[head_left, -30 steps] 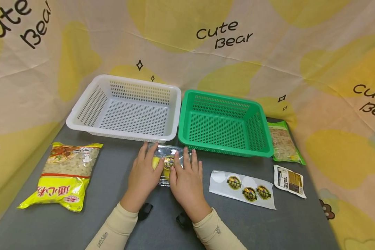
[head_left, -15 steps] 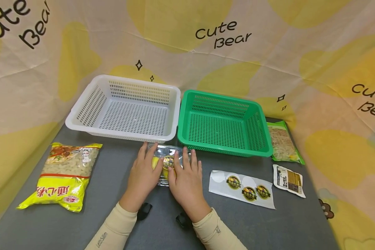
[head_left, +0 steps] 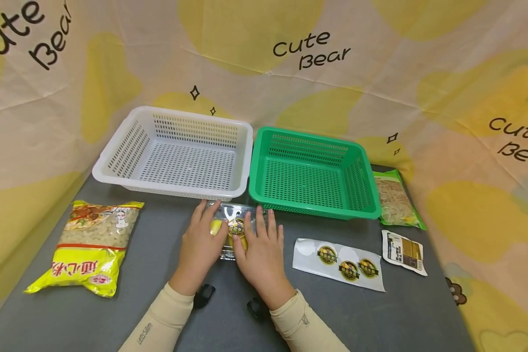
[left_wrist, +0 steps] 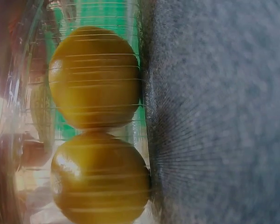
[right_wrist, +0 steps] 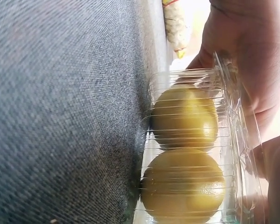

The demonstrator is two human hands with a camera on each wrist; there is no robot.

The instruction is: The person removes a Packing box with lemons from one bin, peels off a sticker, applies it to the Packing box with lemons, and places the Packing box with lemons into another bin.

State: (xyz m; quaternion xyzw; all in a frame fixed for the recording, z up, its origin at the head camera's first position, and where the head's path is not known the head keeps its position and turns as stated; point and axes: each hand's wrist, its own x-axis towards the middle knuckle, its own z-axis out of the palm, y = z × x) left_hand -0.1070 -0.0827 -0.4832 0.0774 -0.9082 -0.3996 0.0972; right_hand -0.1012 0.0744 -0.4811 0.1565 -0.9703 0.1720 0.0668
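A clear plastic clamshell box (head_left: pixel 239 209) lies on the grey table in front of the baskets. Yellow round fruits (right_wrist: pixel 183 184) show through its ribbed wall in both wrist views. On the lid sits a round black-and-gold sticker (head_left: pixel 236 228). My left hand (head_left: pixel 199 249) rests over the box's left end, fingers pointing away from me and thumb near the sticker. Over the right part lies my right hand (head_left: pixel 262 259), fingers spread and mostly straight, its thumb tip at the sticker's lower edge. The hands hide the ends of the box.
Behind stand a white basket (head_left: pixel 114 176) and a green basket (head_left: pixel 317 211). A yellow pasta bag (head_left: pixel 92 249) lies left. To the right are a sticker sheet (head_left: pixel 305 264), a small white-and-brown packet (head_left: pixel 405 253) and a green-edged bag (head_left: pixel 396 199).
My right thumb has slid slightly left, to the sticker's lower edge. Both hands stay on the box, which keeps its place. The head view has shifted a little.
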